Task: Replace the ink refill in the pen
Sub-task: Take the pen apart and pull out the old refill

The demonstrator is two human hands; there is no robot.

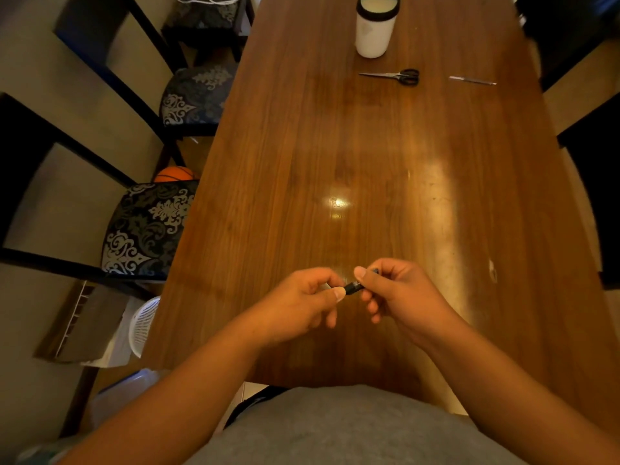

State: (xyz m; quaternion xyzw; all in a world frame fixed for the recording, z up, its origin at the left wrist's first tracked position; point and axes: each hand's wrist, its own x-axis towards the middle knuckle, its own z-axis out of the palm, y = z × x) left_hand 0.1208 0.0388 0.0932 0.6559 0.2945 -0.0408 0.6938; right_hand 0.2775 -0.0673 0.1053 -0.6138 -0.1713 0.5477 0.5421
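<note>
A black pen (355,286) is held between both hands just above the near part of the wooden table (369,162). My left hand (302,300) pinches its left end with thumb and curled fingers. My right hand (399,293) grips the right end, thumb on top; a dark tip shows past the fingers. Most of the pen is hidden by the fingers. A thin silvery rod (472,80), possibly a refill, lies far off at the table's back right.
Black-handled scissors (394,76) lie far back, with a white jar (375,25) behind them. Patterned chairs (147,229) stand along the left edge, a basketball (174,174) under the table, a white basket (144,325) on the floor.
</note>
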